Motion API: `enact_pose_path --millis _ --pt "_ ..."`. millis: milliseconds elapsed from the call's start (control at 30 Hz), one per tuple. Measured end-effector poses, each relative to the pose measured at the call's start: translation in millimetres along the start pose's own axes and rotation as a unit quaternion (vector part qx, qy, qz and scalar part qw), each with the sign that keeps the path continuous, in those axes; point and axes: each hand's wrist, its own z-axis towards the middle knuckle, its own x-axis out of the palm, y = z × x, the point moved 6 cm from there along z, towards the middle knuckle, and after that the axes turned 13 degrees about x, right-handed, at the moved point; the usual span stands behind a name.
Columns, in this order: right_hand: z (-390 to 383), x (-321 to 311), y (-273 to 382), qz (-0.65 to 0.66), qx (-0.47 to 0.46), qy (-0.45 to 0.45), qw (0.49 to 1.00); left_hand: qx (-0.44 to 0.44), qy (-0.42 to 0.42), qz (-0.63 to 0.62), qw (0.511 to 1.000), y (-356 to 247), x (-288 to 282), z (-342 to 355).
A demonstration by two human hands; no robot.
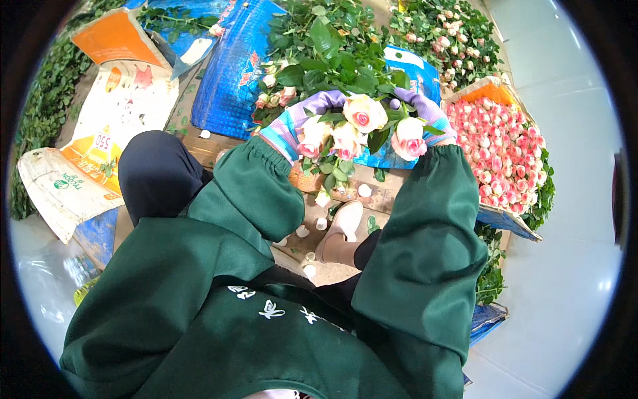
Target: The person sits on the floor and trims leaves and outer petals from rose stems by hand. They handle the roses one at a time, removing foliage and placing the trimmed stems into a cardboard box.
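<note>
My left hand point(302, 120) and my right hand point(422, 113), both in purple striped gloves, hold a bunch of pale pink roses from either side, their fingers curled in among the blooms and leaves. One rose point(361, 114) faces up between the hands; another point(409, 138) hangs by my right hand, and more point(314, 139) are by my left. Leafy stems point(325, 46) extend behind them, and the flowers partly hide my fingertips. Beneath lies a blue printed bag point(405, 66).
A tray of pink roses point(492, 153) stands at right, more roses point(452, 33) behind. A blue padded bag point(226, 73) and opened cartons point(109, 113) lie left, with foliage point(40, 106) at the edge. My feet point(342, 226) rest below on a floor point(292, 249) scattered with petals.
</note>
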Motion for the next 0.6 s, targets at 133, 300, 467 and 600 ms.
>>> enact_pose_path --millis 133,300,467,600 --pt "5.0 -4.8 -7.8 0.068 0.080 0.018 0.994 -0.022 -0.203 0.080 0.976 1.4 -10.4 -3.0" --pt "24.4 -24.1 -12.0 -0.023 0.070 0.031 0.997 -0.038 -0.134 0.075 0.987 3.4 -4.1 -4.1" --pt "0.7 2.3 -10.4 0.004 0.062 -0.032 0.998 -0.057 -0.136 -0.024 0.989 13.0 -23.1 -2.7" --pt "-21.8 25.9 9.1 -0.144 -0.150 -0.066 0.976 -0.164 -0.135 -0.120 0.970 33.1 -15.9 -12.3"
